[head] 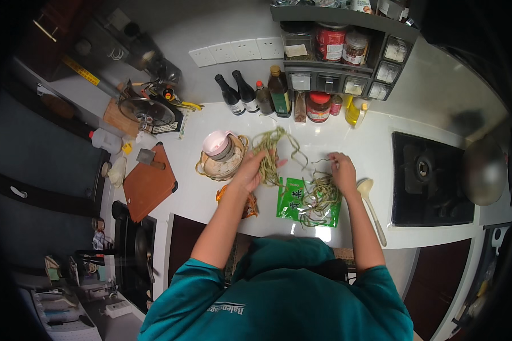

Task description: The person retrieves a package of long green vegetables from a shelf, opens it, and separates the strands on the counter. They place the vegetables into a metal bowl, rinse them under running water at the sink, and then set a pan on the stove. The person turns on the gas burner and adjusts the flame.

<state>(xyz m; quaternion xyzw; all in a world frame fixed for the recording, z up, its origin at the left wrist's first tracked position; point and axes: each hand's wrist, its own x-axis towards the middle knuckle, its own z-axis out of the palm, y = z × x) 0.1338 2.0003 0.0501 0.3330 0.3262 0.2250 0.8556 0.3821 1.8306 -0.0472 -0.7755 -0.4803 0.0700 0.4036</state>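
Observation:
My left hand [251, 170] grips a thick bundle of dried green vegetable strips [268, 164], and some strands curl out to the right of it. The fingertips of my right hand [344, 172] are pinched together at a thin dried strand [322, 160]. Just below that hand, a loose tangle of the same strips [323, 194] lies on a green plastic packet [289, 209] that bears writing. The packet rests flat on the white counter [222, 209]. An orange snack-like wrapper [250, 207] is partly hidden under my left forearm.
Left of my hands stands a basket [216, 169] with a pink bowl [216, 143]. A ladle [369, 204] lies beside my right forearm. A gas hob [431, 179] is at the right, a cutting board [149, 192] with a cleaver [146, 156] at the left. Bottles [279, 91] line the wall.

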